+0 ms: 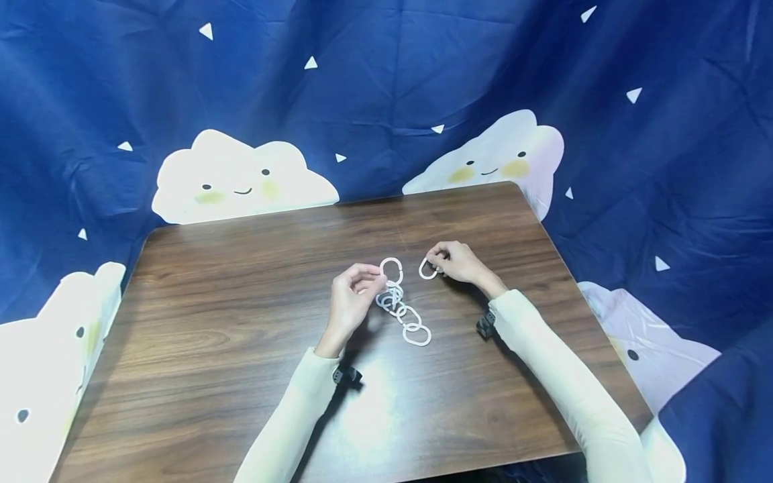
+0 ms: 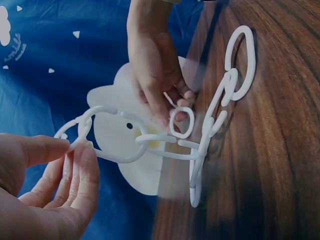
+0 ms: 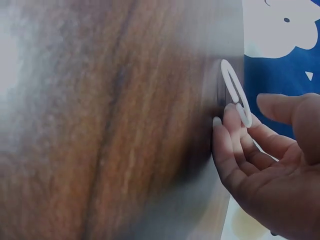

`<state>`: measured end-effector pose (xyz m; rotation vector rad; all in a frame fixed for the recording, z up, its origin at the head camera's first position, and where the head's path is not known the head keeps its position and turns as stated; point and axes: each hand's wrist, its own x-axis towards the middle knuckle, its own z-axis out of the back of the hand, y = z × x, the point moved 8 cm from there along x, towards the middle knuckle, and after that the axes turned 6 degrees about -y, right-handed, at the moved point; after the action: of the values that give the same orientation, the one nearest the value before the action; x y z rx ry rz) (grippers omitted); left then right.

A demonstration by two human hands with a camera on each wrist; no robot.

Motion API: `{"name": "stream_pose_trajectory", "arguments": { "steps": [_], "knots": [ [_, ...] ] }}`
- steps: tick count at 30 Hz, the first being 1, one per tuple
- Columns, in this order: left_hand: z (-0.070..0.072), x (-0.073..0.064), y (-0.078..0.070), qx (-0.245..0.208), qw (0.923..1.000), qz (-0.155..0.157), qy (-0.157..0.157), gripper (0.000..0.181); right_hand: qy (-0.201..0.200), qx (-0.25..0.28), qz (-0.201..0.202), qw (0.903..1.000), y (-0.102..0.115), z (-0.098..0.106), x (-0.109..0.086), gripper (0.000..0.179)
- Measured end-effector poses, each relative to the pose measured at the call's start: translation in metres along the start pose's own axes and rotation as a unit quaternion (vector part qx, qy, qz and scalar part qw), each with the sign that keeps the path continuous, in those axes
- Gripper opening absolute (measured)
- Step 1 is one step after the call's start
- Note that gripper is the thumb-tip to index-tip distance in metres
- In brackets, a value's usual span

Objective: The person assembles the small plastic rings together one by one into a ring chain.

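Note:
My left hand (image 1: 354, 295) pinches a link near the upper end of a white plastic chain (image 2: 202, 145) between thumb and fingers. From there the chain hangs down, and its other links lie on the table in a loose line toward the front. To the right, my right hand (image 1: 457, 260) holds a single white chain link (image 3: 241, 92) at one end, apart from the chain. In the right wrist view the curled fingers support the link while the thumb stands close beside it; whether the thumb touches it is hard to tell.
Both hands are over a brown wood-grain table (image 1: 241, 322). Behind and beside it hangs a dark blue cloth (image 1: 374, 87) with white clouds and triangles. A small black camera sits on each wrist, the left one (image 1: 347, 376) and the right one (image 1: 486, 325).

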<state>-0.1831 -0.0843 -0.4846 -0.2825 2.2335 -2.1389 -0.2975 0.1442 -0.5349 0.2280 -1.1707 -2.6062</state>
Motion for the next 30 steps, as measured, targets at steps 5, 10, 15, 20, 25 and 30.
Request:
{"name": "stream_pose_trajectory", "arguments": {
  "steps": [5,10,15,20,25,30],
  "knots": [
    [0.0,0.0,0.001,0.001,1.0,-0.001,0.002,0.02,0.013,0.024,-0.01,0.9996,0.001,-0.002,-0.003,0.022],
    [0.0,-0.001,0.002,0.002,1.0,0.002,0.003,0.02,0.003,0.05,-0.001,0.9988,0.009,0.001,-0.006,0.022],
    [0.0,-0.002,0.004,0.002,0.9999,0.01,0.002,0.02,-0.019,0.079,0.013,0.9966,0.022,0.009,-0.01,0.021],
    [0.0,-0.003,0.005,0.0,0.9999,0.011,0.001,0.02,-0.038,0.112,0.023,0.9927,0.038,0.018,-0.016,0.022],
    [0.0,-0.002,0.004,-0.001,1.0,0.006,-0.001,0.019,-0.049,0.135,0.022,0.9893,0.049,0.024,-0.021,0.024],
    [0.0,-0.002,0.005,0.0,1.0,0.005,-0.005,0.019,-0.054,0.141,0.024,0.9882,0.057,0.029,-0.025,0.025]
  ]
}}
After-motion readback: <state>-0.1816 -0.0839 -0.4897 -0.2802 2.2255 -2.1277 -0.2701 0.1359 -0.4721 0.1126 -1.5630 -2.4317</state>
